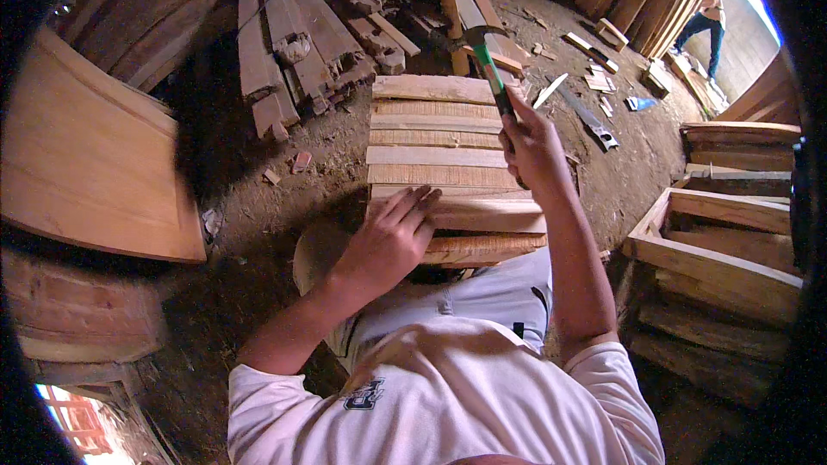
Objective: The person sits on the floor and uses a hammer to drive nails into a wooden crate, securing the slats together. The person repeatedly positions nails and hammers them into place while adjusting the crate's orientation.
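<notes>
My right hand (538, 151) is closed round the green and black handle of a hammer (491, 69). The hammer is tilted up, its dark head beyond the far right part of a slatted wooden crate (439, 133). Pale boards lie side by side across the crate, which stands right before my lap. My left hand (392, 237) lies on the left part of the near board (491, 211), fingers stretched out over its top. Its thumb is hidden, and I cannot see whether anything small is under the fingertips.
Rough planks (301, 34) are piled at the far left. A handsaw (590, 120) lies on the dirt floor at right, near wood scraps. Wooden frames (724, 250) are stacked at my right, a large curved panel (95, 155) at my left. Another person (711, 26) stands far right.
</notes>
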{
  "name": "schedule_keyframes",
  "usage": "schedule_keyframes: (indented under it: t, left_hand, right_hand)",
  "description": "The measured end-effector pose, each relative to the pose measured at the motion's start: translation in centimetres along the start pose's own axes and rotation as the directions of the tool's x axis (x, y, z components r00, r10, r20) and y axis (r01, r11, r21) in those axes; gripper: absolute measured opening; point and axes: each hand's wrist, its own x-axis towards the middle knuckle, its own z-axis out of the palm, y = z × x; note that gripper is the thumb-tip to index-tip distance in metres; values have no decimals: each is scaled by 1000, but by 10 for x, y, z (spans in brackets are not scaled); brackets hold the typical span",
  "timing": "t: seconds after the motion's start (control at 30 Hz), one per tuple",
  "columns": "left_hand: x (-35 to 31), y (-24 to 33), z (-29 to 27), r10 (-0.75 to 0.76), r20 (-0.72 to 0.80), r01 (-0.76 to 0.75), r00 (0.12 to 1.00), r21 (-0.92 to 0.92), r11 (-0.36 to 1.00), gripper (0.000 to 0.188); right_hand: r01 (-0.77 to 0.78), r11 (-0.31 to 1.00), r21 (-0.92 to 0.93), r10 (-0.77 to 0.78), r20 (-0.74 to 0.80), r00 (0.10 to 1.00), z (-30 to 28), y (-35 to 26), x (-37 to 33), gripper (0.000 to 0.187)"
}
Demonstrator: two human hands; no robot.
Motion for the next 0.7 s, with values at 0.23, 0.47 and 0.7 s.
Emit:
schedule_keyframes:
  t: [0.23,0.47,0.7]
  left_hand:
    - [-40,2,14,-241,66,232,968,-595,770,16]
    - [-25,-58,13,-689,-312,48,655,-892,450,7]
    - [40,-166,27,-740,-410,241,534,-764,598,15]
  right_hand:
    - [-46,999,25,45,59,997,28,10,-8,46]
    - [-39,991,-131,55,117,992,39,34,5,47]
    - [-68,989,-129,85,132,988,35,36,8,48]
